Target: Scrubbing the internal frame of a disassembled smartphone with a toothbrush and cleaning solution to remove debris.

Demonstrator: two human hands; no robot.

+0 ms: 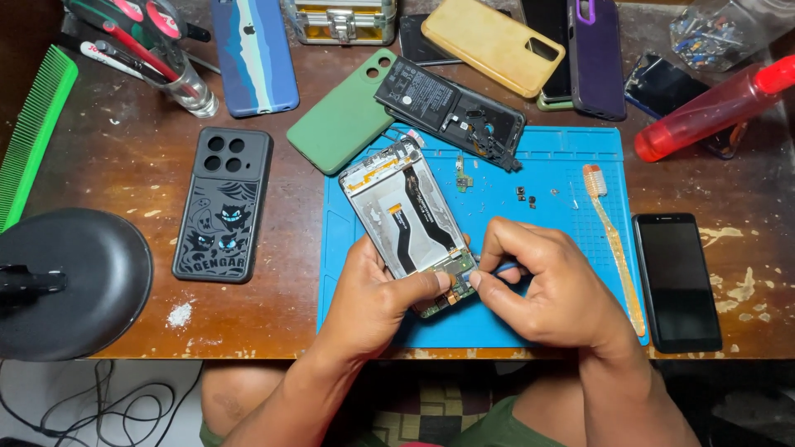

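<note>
Left hand [373, 294] is gripping the lower end of an opened phone chassis [406, 217] over a blue repair mat [563, 165]. Right hand [542, 285] is pinching a small blue tool [503, 267] against the chassis's bottom board. At two o'clock a toothbrush [611, 240] is lying; at twelve, a removed back housing [451, 112].

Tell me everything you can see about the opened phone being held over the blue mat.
The opened phone has its back cover off, showing a silvery metal frame, a pale empty bay, black flex ribbons with an orange tab down the middle, and a small green board at its lower end. It lies tilted, upper end toward the green case, above the blue mat. The left hand holds its lower edge with the thumb on the frame; the right hand pinches a thin tool against the small board.
</note>
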